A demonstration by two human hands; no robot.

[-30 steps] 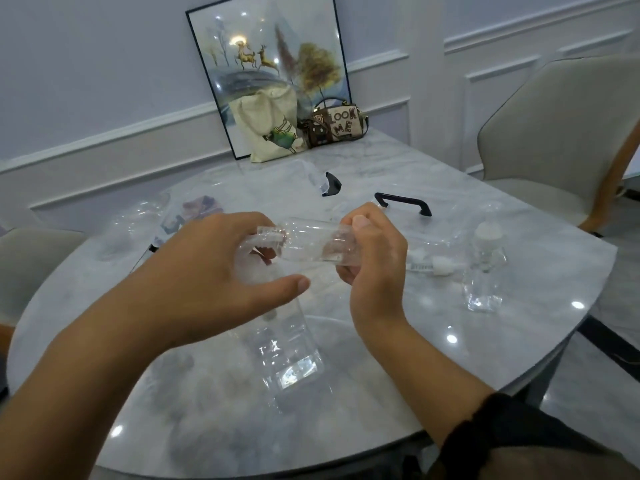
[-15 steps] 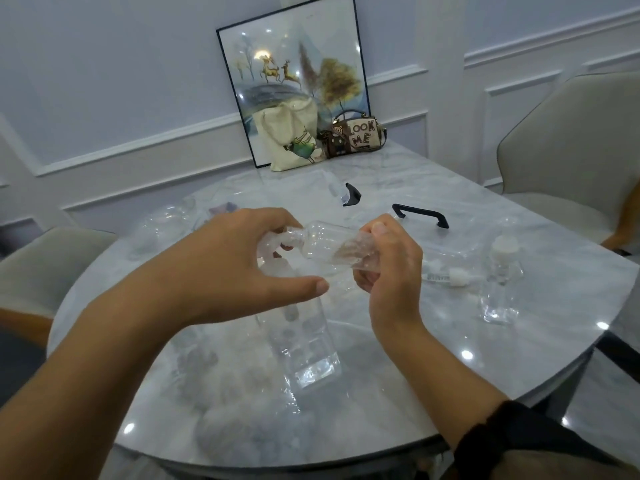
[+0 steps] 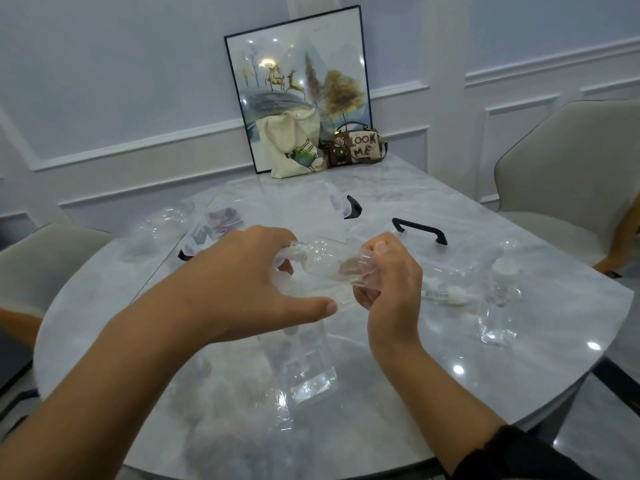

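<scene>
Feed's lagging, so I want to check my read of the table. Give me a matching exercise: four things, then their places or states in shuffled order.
Things:
1. sideways bottle
2. capped bottle
3. tote bag
4. handbag

Places or states:
a. leans against the picture
b. gripped by left hand and right hand
c. reads LOOK ME
d. stands on the table, right of the right hand

Pairs: 1-b; 2-d; 3-a; 4-c
</scene>
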